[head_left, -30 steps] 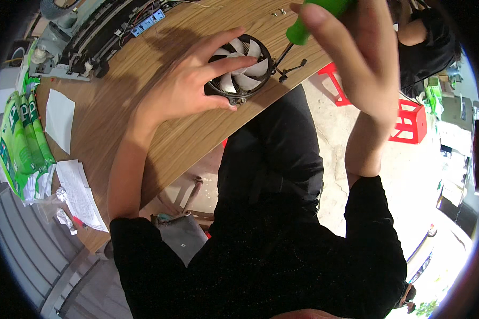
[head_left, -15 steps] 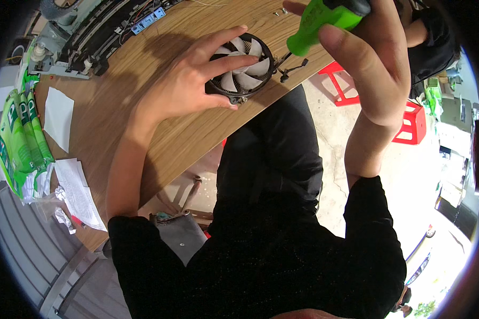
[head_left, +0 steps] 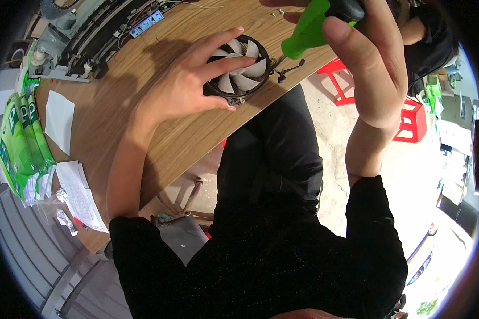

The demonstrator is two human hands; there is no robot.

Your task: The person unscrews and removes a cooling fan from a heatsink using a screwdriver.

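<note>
A round cooling fan (head_left: 245, 82) with a black frame and pale blades lies near the table's front edge. My left hand (head_left: 181, 87) grips it, thumb at the near rim and fingers spread over the frame and blades. My right hand (head_left: 372, 64) is closed around the green and black handle of a screwdriver (head_left: 307, 33). Its thin shaft slants down to the fan's right rim, where the tip is hard to make out. A short dark cable (head_left: 290, 71) with a connector sticks out beside that rim.
Small screws (head_left: 277, 13) lie at the far side of the wooden table (head_left: 104, 138). A grey machine (head_left: 72, 48) stands far left, green packets (head_left: 24, 138) and papers (head_left: 80, 191) at the left edge. Red stools (head_left: 410, 122) and another person (head_left: 431, 40) are at right.
My right hand and the screwdriver have shifted slightly left, toward the fan's rim, and more of the shaft shows. My left hand still holds the fan.
</note>
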